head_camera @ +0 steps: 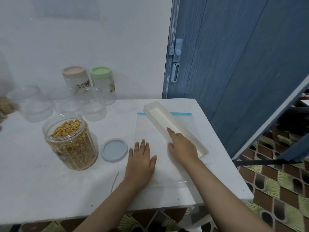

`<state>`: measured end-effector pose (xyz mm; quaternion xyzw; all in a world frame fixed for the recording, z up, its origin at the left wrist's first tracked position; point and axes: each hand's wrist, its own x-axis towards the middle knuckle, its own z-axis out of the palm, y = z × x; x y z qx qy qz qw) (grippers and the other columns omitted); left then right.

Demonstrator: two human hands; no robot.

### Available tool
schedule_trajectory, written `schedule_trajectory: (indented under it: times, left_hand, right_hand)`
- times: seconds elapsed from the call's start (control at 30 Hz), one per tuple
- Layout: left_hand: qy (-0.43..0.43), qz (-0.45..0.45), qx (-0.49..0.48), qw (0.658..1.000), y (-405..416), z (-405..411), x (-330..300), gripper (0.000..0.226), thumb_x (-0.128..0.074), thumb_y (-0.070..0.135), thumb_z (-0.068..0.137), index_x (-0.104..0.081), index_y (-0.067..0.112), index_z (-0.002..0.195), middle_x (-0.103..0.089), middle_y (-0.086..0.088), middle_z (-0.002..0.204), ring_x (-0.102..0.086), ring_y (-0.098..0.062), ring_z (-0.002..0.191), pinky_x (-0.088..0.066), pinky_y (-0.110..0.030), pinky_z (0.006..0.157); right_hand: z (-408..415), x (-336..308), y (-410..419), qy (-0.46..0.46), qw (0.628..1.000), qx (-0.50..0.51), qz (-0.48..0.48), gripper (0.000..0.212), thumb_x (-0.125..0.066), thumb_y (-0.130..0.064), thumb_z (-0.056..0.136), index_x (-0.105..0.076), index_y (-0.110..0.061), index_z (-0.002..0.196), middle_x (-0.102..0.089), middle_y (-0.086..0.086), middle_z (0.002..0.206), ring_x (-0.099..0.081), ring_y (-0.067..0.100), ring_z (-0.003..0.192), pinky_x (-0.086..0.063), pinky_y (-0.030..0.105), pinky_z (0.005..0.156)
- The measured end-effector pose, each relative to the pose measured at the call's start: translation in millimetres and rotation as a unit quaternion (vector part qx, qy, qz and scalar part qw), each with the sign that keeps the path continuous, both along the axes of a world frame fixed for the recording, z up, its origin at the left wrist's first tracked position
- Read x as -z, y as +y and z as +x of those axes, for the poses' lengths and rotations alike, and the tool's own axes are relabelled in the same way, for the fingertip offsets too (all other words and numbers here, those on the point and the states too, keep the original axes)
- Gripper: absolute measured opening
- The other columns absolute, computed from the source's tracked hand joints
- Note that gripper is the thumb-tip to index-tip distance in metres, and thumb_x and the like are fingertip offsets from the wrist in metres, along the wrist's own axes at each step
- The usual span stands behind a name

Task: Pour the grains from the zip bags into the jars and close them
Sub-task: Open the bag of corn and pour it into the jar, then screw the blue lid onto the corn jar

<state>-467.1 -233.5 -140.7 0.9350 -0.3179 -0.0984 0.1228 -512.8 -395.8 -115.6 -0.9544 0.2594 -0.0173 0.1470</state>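
An open clear jar [71, 141] filled with yellow corn grains stands at the table's left. Its pale blue lid [114, 150] lies flat beside it on the right. An empty clear zip bag [150, 129] with a blue zip strip lies flat on the table. My left hand [142, 158] rests flat on the bag's near left part, fingers straight. My right hand [181, 146] lies on a long white plastic tray [160, 116] that sits slantwise across the bag, fingers stretched over its near end.
Three empty clear jars [92, 104] without lids stand behind the corn jar. Two closed jars, one with a pink lid [74, 72], one with a green lid [100, 72], stand by the wall. A grain-filled bag [6, 104] shows at the far left. A blue door [234, 64] stands right of the white table [50, 190].
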Motion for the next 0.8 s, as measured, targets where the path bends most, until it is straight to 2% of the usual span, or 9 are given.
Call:
schedule_trajectory:
  times: [0.1, 0.2, 0.27, 0.33, 0.43, 0.53, 0.6, 0.73, 0.8]
  left_hand:
    - [-0.04, -0.135, -0.001, 0.99, 20, -1, -19, 0.057, -0.034, 0.033, 0.104, -0.023, 0.008, 0.154, -0.016, -0.009, 0.163, -0.012, -0.031, 0.151, -0.003, -0.039, 0.121]
    - [-0.128, -0.253, 0.004, 0.959, 53, -3, -52, 0.053, -0.044, 0.031, 0.094, -0.049, 0.007, 0.141, -0.044, -0.012, 0.15, -0.035, -0.034, 0.142, -0.013, -0.044, 0.117]
    - [-0.161, -0.292, -0.01, 0.943, 74, 0, -78, 0.049, -0.043, 0.03, 0.094, -0.053, 0.011, 0.138, -0.047, -0.006, 0.148, -0.033, -0.028, 0.144, -0.013, -0.045, 0.119]
    - [-0.158, -0.323, -0.043, 0.932, 98, 5, -103, 0.045, -0.045, 0.027, 0.093, -0.057, 0.017, 0.135, -0.047, 0.003, 0.147, -0.027, -0.021, 0.146, -0.008, -0.041, 0.121]
    - [-0.182, -0.343, -0.092, 0.917, 133, 24, -115, 0.041, -0.047, 0.025, 0.09, -0.063, 0.019, 0.127, -0.044, 0.001, 0.147, -0.018, -0.022, 0.147, -0.011, -0.044, 0.12]
    - [-0.176, -0.312, -0.175, 0.917, 159, 48, -108, 0.047, -0.047, 0.038, 0.09, -0.057, 0.02, 0.133, -0.027, -0.006, 0.155, -0.007, -0.028, 0.148, -0.019, -0.056, 0.117]
    - [-0.091, -0.324, -0.212, 0.918, 170, 56, -106, 0.059, -0.047, 0.055, 0.094, -0.043, 0.025, 0.144, -0.017, 0.0, 0.159, -0.01, -0.024, 0.148, -0.022, -0.047, 0.118]
    - [0.0, -0.391, -0.162, 0.906, 182, 61, -100, 0.075, -0.048, 0.06, 0.086, -0.029, 0.028, 0.151, -0.03, 0.006, 0.152, -0.034, -0.012, 0.137, -0.03, -0.026, 0.107]
    - [0.035, -0.415, -0.153, 0.896, 187, 63, -101, 0.08, -0.05, 0.062, 0.082, -0.024, 0.032, 0.152, -0.031, 0.011, 0.149, -0.034, -0.006, 0.133, -0.029, -0.024, 0.106]
  right_hand:
    - [-5, -10, 17, -0.047, 0.996, -0.016, -0.076, 0.055, -0.041, -0.03, 0.103, -0.025, -0.028, 0.155, -0.049, 0.002, 0.134, -0.048, 0.024, 0.116, -0.039, 0.036, 0.091]
    - [-6, -28, 52, -0.147, 0.988, -0.04, 0.003, 0.05, -0.043, -0.031, 0.103, -0.035, -0.03, 0.152, -0.048, -0.002, 0.139, -0.046, 0.02, 0.122, -0.036, 0.033, 0.103]
    - [-2, -38, 76, -0.174, 0.981, -0.06, 0.058, 0.048, -0.045, -0.035, 0.103, -0.036, -0.035, 0.15, -0.045, -0.007, 0.145, -0.043, 0.015, 0.129, -0.032, 0.027, 0.109]
    - [7, -43, 98, -0.178, 0.974, -0.092, 0.109, 0.048, -0.047, -0.038, 0.103, -0.036, -0.039, 0.149, -0.041, -0.011, 0.148, -0.039, 0.01, 0.133, -0.025, 0.018, 0.105]
    - [31, -38, 124, -0.137, 0.969, -0.14, 0.149, 0.051, -0.05, -0.044, 0.1, -0.034, -0.041, 0.149, -0.033, -0.009, 0.15, -0.03, 0.013, 0.137, -0.023, 0.02, 0.104]
    - [60, -15, 142, 0.008, 0.984, -0.154, 0.087, 0.067, -0.051, -0.064, 0.091, -0.028, -0.044, 0.15, -0.015, 0.0, 0.161, -0.015, 0.027, 0.146, -0.013, 0.047, 0.117]
    - [70, 4, 153, 0.088, 0.984, -0.152, 0.037, 0.076, -0.048, -0.076, 0.084, -0.025, -0.045, 0.151, -0.004, 0.005, 0.164, -0.006, 0.033, 0.148, -0.001, 0.06, 0.115]
    - [67, 18, 163, -0.002, 0.996, -0.083, 0.022, 0.067, -0.052, -0.07, 0.086, -0.039, -0.04, 0.144, -0.021, 0.004, 0.157, -0.021, 0.026, 0.144, -0.005, 0.054, 0.116]
    - [65, 14, 163, -0.092, 0.99, -0.042, 0.098, 0.066, -0.057, -0.066, 0.086, -0.042, -0.036, 0.143, -0.032, 0.004, 0.15, -0.031, 0.023, 0.141, -0.018, 0.044, 0.116]
